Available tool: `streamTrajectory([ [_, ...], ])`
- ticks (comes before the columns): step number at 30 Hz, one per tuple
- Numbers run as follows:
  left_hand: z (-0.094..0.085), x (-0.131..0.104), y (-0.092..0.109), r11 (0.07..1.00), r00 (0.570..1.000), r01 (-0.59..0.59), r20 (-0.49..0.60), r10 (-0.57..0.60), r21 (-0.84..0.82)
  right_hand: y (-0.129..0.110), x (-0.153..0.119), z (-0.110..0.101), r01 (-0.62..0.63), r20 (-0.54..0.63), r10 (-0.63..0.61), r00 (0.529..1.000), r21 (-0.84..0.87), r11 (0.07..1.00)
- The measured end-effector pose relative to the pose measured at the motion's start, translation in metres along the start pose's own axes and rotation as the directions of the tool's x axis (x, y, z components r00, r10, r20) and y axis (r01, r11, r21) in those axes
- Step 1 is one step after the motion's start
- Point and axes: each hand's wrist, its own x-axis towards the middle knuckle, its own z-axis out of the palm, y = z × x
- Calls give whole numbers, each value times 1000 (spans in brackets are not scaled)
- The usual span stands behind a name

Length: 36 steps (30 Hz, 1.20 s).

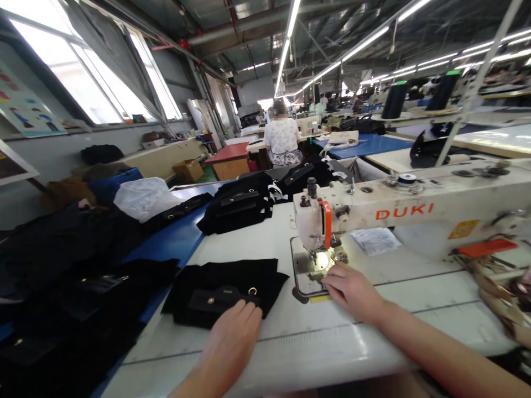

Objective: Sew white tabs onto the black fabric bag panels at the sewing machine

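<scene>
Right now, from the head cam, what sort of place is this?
Likely a sewing workshop, perhaps for bags or garments: a DUKI sewing machine, tall dark thread cones beyond it, and a black fabric piece with gold-coloured fittings.

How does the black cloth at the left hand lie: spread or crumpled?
Spread: the cloth lies flat on the table, its gold ring facing up. Whether doubled, I cannot tell.

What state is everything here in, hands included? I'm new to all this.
Sewing machine: upright; whether it is running, I can't tell.
Needle area: brightly lit.
Black cloth piece: lying on the table.
Left hand: resting on the cloth's near edge.
Right hand: fingers bent, beside the needle area; grip hidden.
Plastic bag: crumpled.
Thread cones: upright.
Ceiling lights: on.
</scene>
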Motion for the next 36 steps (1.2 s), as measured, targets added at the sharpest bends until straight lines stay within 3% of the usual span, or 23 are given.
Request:
streamTrajectory([
  [2,4,16,19,996,990,-58,-129,49,-68,0,1,0,-3,-5,3,1000,-20,1000],
  [6,7,45,45,975,949,-83,-316,13,-208,2,3,-1,1,16,0,1000,-83,997],
  [9,8,51,57,949,939,-95,-345,-16,-302,2,4,-1,6,29,-3,1000,-130,991],
  [12,8,47,56,949,958,-105,-285,17,-297,2,6,-2,14,48,-8,999,-140,990],
  [17,10,33,22,968,984,-132,-146,102,-213,5,6,-5,24,33,-22,999,-68,997],
  [20,2,34,-4,945,999,-46,-41,34,-325,-4,4,-10,39,-86,-38,996,18,999],
  [23,-24,49,-32,896,979,199,52,-195,-397,-33,2,-17,135,-196,-115,974,91,987],
  [25,-48,64,-53,886,944,326,71,-321,-330,-59,3,-20,253,-177,-228,957,133,958],
  [27,-69,76,-77,906,929,369,51,-367,-208,-82,6,-20,315,-107,-300,948,186,931],
  [30,-90,83,-108,949,949,313,-16,-314,-34,-100,12,-16,279,4,-289,957,252,927],
  [33,-91,74,-113,966,970,234,-94,-225,108,-101,15,-10,218,47,-239,970,275,936],
  [36,-69,56,-80,979,990,127,-86,-114,157,-97,13,-5,190,67,-215,974,271,944],
])
